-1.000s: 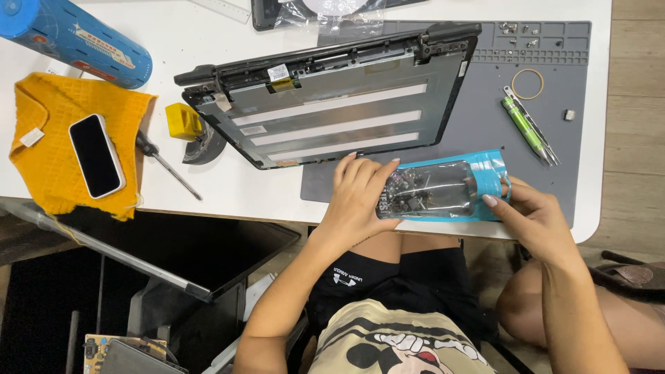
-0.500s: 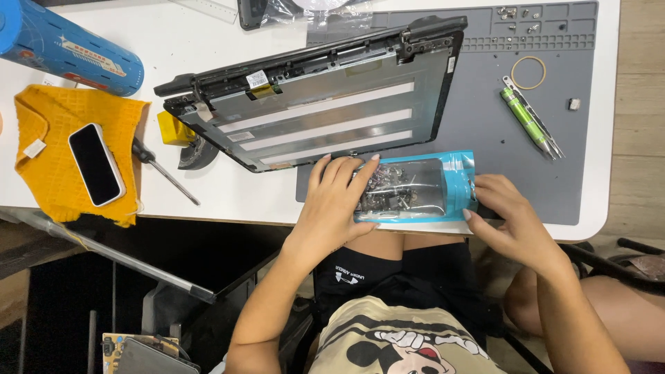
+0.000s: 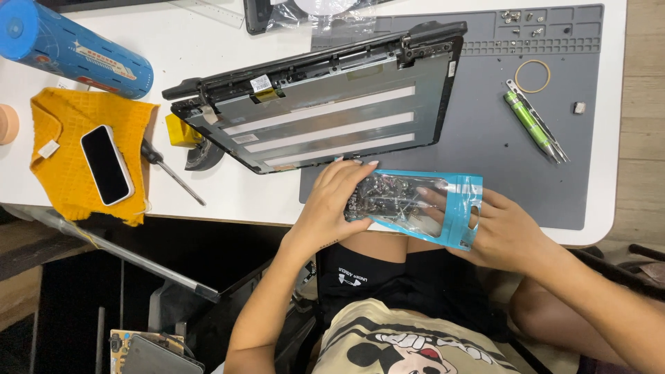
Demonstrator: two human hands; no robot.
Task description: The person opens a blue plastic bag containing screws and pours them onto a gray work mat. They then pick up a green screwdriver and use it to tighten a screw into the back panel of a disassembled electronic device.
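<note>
Risk gathers at the surface (image 3: pixel 228 201) edge. Left hand (image 3: pixel 331 208) clasps one end of the blue-trimmed clear pouch (image 3: pixel 415 208) of small metal parts; right hand (image 3: pixel 502 232) pinches its other end. The pouch hangs at six o'clock of the opened laptop (image 3: pixel 325 111), partly past the edge. A slack grip or a tilt could, I judge, spill parts onto the lap.
</note>
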